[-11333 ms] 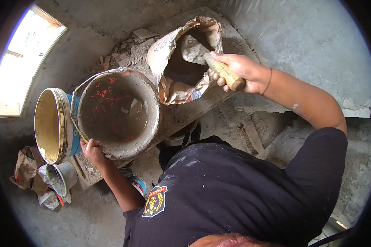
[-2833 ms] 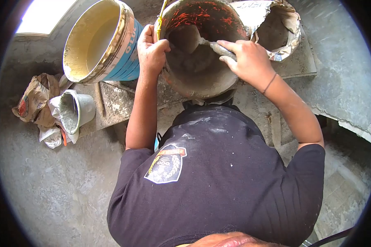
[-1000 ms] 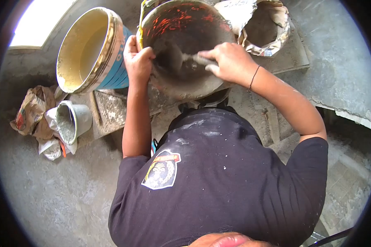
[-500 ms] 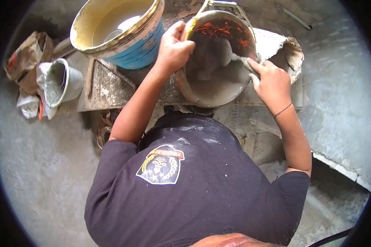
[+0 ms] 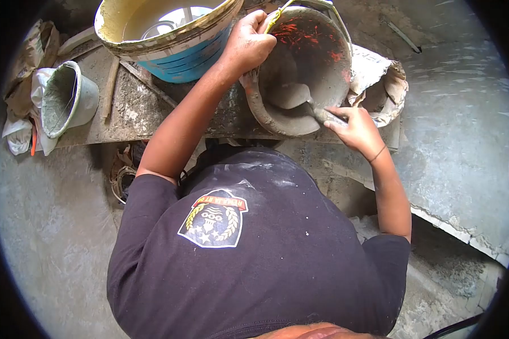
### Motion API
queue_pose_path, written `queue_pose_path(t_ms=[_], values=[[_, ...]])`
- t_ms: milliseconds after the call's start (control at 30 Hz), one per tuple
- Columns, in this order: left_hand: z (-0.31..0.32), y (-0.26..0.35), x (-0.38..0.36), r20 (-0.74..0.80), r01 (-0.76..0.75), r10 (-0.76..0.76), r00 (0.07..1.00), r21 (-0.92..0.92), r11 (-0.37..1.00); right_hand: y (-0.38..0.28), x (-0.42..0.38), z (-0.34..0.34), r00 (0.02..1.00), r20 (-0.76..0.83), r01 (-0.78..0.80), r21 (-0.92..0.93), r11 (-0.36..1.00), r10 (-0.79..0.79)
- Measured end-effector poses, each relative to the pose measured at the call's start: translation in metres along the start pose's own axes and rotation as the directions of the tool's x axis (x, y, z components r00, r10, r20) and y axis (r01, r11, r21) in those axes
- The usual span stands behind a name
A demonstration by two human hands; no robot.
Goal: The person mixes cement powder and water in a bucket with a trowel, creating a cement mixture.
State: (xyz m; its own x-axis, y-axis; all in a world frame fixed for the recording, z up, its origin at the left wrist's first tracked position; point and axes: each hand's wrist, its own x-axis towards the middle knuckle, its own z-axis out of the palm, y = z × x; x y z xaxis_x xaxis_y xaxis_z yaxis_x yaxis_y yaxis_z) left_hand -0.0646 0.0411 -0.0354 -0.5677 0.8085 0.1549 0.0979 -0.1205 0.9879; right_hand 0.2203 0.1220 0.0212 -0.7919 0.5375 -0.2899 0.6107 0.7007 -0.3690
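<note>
Trowel [image 5: 293,96] in the head view has its blade inside the bucket [image 5: 259,112], close to the wall on the person's side, and the right hand [image 5: 357,129] is closed around its grip. The left hand [image 5: 250,46] is curled on the yellow part of the bail [image 5: 273,20], at the rim; whether it also clasps the rim is hidden. The bucket is tipped, mouth toward the person, at the near edge of the ledge [image 5: 137,116], between the blue pail [image 5: 188,61] and the sack [image 5: 391,85]. Its inside is too dim to tell how much it holds. The step in hand looks like stirring or scraping. Another stroke would call for a firm left hold, so the bucket cannot roll, and the blade kept flat along the curve.
</note>
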Motion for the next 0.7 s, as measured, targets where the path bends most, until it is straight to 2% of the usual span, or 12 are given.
queue_pose_path(t_ms=[33,100,133,200,300,367,433,500,533,600,667,700], values=[[-0.002,-0.003,0.001,0.006,-0.016,0.016,1.0,0.038,0.999,-0.001,-0.001,-0.001,1.0,0.0,-0.002,-0.005,1.0,0.002],[-0.005,-0.007,0.002,0.015,-0.034,0.033,0.999,0.07,0.997,-0.006,-0.002,-0.003,0.993,-0.023,-0.11,0.125,0.986,0.113],[-0.005,-0.007,0.002,0.012,-0.02,0.02,1.0,0.039,0.999,-0.006,0.001,-0.002,0.993,-0.026,-0.115,0.122,0.986,0.119],[-0.003,-0.007,0.003,0.019,-0.011,0.011,1.0,0.002,1.0,-0.003,0.014,0.006,0.971,-0.21,-0.08,0.172,0.982,0.116],[-0.001,-0.006,0.003,0.048,-0.001,0.005,0.999,-0.099,0.995,-0.005,0.038,0.022,0.95,-0.229,-0.157,0.242,0.957,0.214],[-0.002,-0.008,0.003,0.044,-0.037,0.039,0.998,-0.036,0.999,-0.012,0.042,0.029,0.944,-0.164,-0.229,0.298,0.927,0.286],[-0.004,-0.015,0.009,0.044,-0.071,0.073,0.996,-0.046,0.996,-0.019,0.033,0.03,0.958,-0.122,-0.223,0.25,0.942,0.259],[-0.006,-0.013,0.008,0.036,-0.021,0.021,0.999,-0.009,1.0,-0.024,0.017,0.031,0.958,-0.077,-0.249,0.258,0.933,0.277],[-0.009,-0.012,0.008,0.031,-0.06,0.058,0.998,0.064,0.996,-0.029,0.009,0.028,0.961,-0.014,-0.264,0.239,0.934,0.275],[-0.009,-0.01,0.007,0.046,-0.055,0.053,0.998,0.022,0.998,-0.042,-0.004,0.016,0.953,0.108,-0.3,0.222,0.928,0.283],[-0.007,-0.015,0.008,0.087,-0.073,0.078,0.993,-0.068,0.995,-0.041,-0.017,0.015,0.946,0.108,-0.323,0.26,0.91,0.305],[-0.005,-0.02,0.008,0.102,-0.095,0.099,0.99,-0.044,0.995,-0.038,-0.022,0.014,0.941,0.104,-0.338,0.3,0.892,0.322]])
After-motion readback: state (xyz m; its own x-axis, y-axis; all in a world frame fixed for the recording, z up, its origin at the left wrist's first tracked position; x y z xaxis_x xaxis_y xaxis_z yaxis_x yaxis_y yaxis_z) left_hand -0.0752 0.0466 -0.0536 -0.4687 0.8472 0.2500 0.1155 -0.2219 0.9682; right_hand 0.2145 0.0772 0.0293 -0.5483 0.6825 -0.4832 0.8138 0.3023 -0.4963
